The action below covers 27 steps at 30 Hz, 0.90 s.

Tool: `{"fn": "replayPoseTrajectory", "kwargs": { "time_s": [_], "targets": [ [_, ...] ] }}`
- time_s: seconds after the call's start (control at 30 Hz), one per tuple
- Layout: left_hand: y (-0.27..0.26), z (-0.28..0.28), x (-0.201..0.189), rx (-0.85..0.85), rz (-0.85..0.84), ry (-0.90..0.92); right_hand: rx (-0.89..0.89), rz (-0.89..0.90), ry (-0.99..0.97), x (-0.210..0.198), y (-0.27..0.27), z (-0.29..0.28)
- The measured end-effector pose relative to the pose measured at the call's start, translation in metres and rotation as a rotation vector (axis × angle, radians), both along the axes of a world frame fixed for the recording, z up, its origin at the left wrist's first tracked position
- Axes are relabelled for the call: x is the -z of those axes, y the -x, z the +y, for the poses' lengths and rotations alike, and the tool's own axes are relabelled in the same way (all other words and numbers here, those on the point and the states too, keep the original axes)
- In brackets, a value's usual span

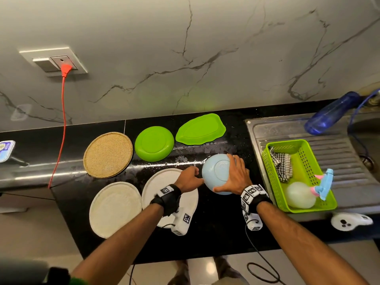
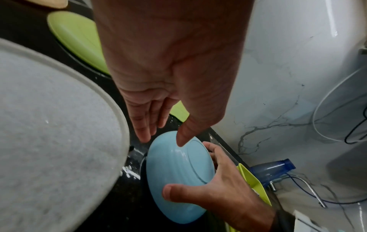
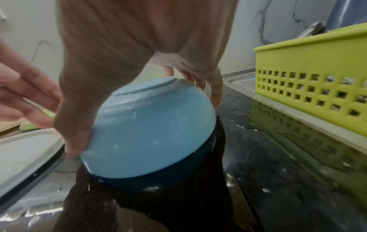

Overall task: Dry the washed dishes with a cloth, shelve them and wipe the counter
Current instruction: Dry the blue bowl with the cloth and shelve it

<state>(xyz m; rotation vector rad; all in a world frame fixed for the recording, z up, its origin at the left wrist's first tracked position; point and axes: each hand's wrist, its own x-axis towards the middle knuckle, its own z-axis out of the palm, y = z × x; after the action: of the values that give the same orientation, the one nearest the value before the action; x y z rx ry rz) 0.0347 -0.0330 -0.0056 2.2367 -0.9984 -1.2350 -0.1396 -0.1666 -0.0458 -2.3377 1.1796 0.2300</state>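
The bowl [image 1: 217, 173] lay upside down at centre right of the head view, on the wet counter [image 1: 216, 229]. The right hand [image 1: 236, 175] gripped it, fingers spread; the left hand [image 1: 188, 178] hovered relaxed beside. Lifting needed firm grip, because drops made it slippery.

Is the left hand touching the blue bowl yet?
Cannot tell. In the left wrist view the left hand's thumb tip overlaps the blue bowl's base, with no plain contact or gap. The right hand grips its rim.
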Motion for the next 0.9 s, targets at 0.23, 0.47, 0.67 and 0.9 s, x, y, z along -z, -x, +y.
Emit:
{"fn": "replayPoseTrajectory", "kwargs": {
  "time_s": [0.23,0.47,0.67,0.9],
  "targets": [
    [0.016,-0.029,0.044,0.077,0.141,-0.139,0.054,-0.094,0.003,0.003,0.023,0.003],
    [0.023,-0.015,0.021,0.032,0.229,-0.112,0.019,-0.107,-0.006,0.003,0.038,0.011],
    [0.032,0.022,0.01,0.081,0.287,-0.133,-0.031,-0.096,-0.007,0.004,0.064,0.05],
    [0.049,0.03,0.016,0.212,-0.013,-0.044,0.101,-0.375,0.001,-0.037,0.067,0.033]
  ]
}}
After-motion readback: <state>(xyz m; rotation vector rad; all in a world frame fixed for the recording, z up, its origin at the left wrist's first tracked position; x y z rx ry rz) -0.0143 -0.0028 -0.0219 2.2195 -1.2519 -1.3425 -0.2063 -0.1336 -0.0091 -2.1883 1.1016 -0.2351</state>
